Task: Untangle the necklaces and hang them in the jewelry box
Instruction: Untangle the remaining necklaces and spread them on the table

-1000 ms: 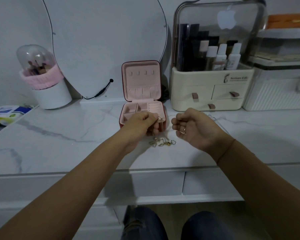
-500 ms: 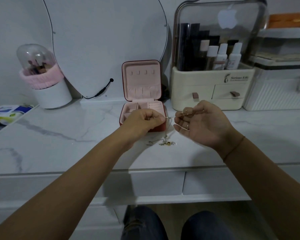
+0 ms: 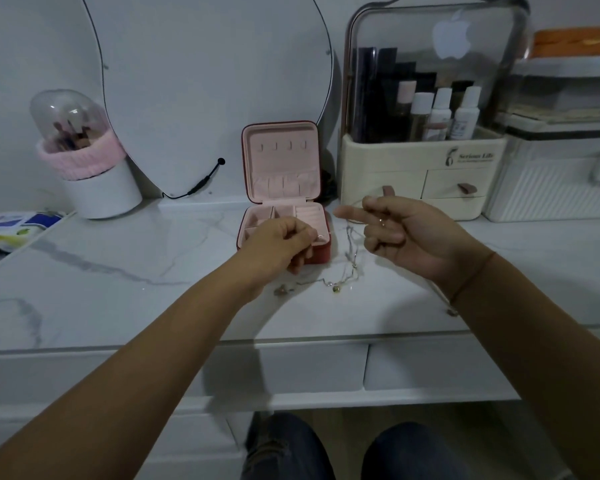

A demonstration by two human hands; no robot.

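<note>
Far left on my marble tabletop (image 3: 84, 285) I count one flat packet (image 3: 11, 230), then one white brush pot (image 3: 94, 174) with a pink band and clear dome, in front of one round mirror (image 3: 205, 81). In the middle stands one jewelry box (image 3: 284, 202), lid upright, with four small hooks in its pink lining and none of them carrying a chain. My left hand (image 3: 278, 244) is curled into a loose fist just in front of the box; I cannot tell whether it pinches a chain. The necklaces (image 3: 343, 275) lie on the marble between my hands: thin pale chains in a tangle, and I make out two small pendants. My right hand (image 3: 406, 237) is partly open, forefinger pointing left, with a chain hanging from it. Further right are one cream cosmetics organiser (image 3: 420, 174) and one white ribbed case (image 3: 551, 185).
</note>
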